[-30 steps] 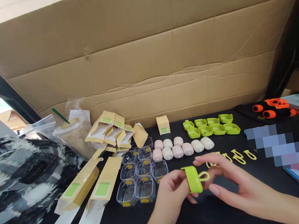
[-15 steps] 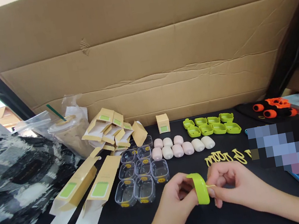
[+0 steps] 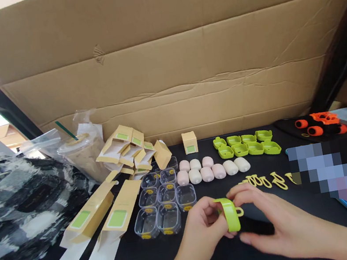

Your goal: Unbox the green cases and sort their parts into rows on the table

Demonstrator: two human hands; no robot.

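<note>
My left hand (image 3: 205, 225) grips a lime-green plastic cover (image 3: 231, 215), held on its side above the black table. A small pale-yellow loop (image 3: 240, 211) sticks out of the cover's right face. Around that side curves my right hand (image 3: 272, 215), thumb and fingers spread, with the loop standing between them. Its fingertips are close to the cover's upper edge; whether they touch it I cannot tell. Beyond the hands lie several loose yellow loops (image 3: 265, 182). Farther back, more lime-green covers (image 3: 255, 148) sit in two rows, beside pale pink and cream rounded pieces (image 3: 206, 173).
Clear plastic cups (image 3: 168, 218) stand left of my hands. Opened cardboard boxes (image 3: 120, 209) and a pile of small boxes (image 3: 125, 145) lie farther left, near a drink cup (image 3: 81, 157). One small box (image 3: 190, 142) stands at the back. An orange toy (image 3: 321, 122) sits at right.
My right hand has let go of the yellow loop and spread its fingers. The loop now stays in the green cover, which my left hand still holds.
</note>
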